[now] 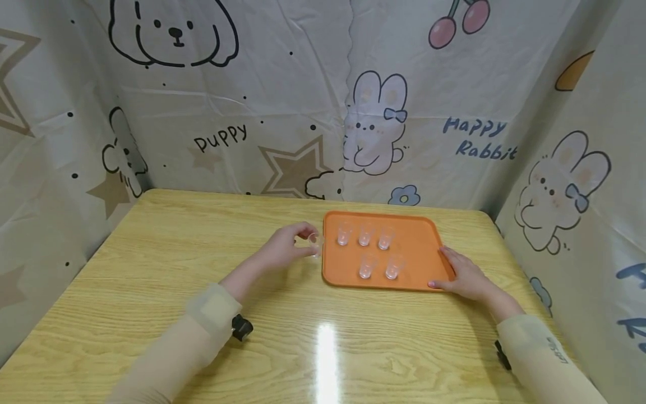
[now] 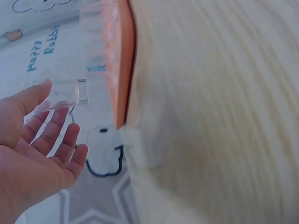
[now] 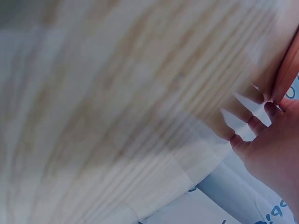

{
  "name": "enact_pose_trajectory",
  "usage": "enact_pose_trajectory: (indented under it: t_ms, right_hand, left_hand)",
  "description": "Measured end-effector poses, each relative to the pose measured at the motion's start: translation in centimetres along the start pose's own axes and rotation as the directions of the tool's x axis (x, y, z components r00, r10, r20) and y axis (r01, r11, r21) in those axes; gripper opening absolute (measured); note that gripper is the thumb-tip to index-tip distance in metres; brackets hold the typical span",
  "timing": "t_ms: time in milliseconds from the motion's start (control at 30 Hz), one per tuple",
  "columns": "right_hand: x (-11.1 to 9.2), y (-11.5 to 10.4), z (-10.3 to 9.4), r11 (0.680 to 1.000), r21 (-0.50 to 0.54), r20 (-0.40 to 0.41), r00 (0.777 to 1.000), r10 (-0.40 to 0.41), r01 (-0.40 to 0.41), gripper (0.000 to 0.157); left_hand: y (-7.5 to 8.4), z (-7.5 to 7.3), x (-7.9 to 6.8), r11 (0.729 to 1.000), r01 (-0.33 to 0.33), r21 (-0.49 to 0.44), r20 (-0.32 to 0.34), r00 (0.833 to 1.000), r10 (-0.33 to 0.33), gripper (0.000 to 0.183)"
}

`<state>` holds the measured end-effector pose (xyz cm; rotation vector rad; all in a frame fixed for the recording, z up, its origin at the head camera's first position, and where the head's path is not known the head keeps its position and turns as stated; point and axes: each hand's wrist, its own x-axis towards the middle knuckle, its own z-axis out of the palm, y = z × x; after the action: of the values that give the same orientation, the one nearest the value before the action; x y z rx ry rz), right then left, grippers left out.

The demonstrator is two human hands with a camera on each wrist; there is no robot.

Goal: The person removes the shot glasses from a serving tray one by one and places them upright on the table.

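Note:
My left hand (image 1: 287, 245) pinches a small clear glass (image 2: 70, 93) between thumb and fingers, just beside the left edge of an orange tray (image 1: 421, 241). In the left wrist view the glass is off the table, its thick base toward the tabletop. On the tray stand several matching glasses: three in the back row, with a back-row glass (image 1: 364, 235) in the middle, and two in front, including a front glass (image 1: 392, 268). My right hand (image 1: 466, 278) rests at the tray's right end, thumb on the front corner, fingers spread along the side.
A wood-grain table (image 1: 202, 241) carries the tray toward its back right. Behind and beside it hang cloth curtains (image 1: 282, 90) printed with cartoon animals. A bright light reflection (image 1: 326, 359) lies on the table front.

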<state>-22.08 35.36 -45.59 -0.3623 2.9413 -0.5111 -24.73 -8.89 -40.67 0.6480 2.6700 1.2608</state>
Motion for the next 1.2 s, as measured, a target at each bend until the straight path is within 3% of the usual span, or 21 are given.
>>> enact_pose_trajectory:
  t_ms: [233, 533, 833, 1000, 1200]
  right_hand:
    - [-0.3, -0.3, -0.1, 1.000, -0.015, -0.008, 1.000, -0.012, 0.012, 0.102]
    - [-0.2, -0.2, -0.3, 0.999, -0.036, -0.007, 1.000, -0.007, 0.007, 0.099]
    - [0.1, -0.3, -0.1, 0.999, -0.045, 0.005, 1.000, -0.010, 0.010, 0.098]
    - [0.0, -0.3, 0.0, 0.999, -0.049, 0.005, 1.000, -0.014, 0.015, 0.099]
    - [-0.1, -0.3, -0.1, 0.997, -0.064, -0.004, 0.999, -0.041, 0.040, 0.098]
  left_hand:
    - [-0.2, -3.0, -0.2, 1.000, 0.013, -0.006, -0.038, 0.999, -0.013, 0.036]
    - [-0.7, -5.1, 1.1, 0.986, 0.072, -0.151, -0.090, 0.992, -0.086, 0.037]
    - [-2.5, -5.0, 2.4, 0.980, 0.081, -0.179, -0.157, 0.982, -0.110, 0.039]
    - [-3.6, -4.4, 3.1, 0.976, 0.081, -0.202, -0.205, 0.971, -0.123, 0.037]
    - [-5.5, -3.5, 4.2, 0.972, 0.106, -0.211, -0.215, 0.965, -0.152, 0.042]
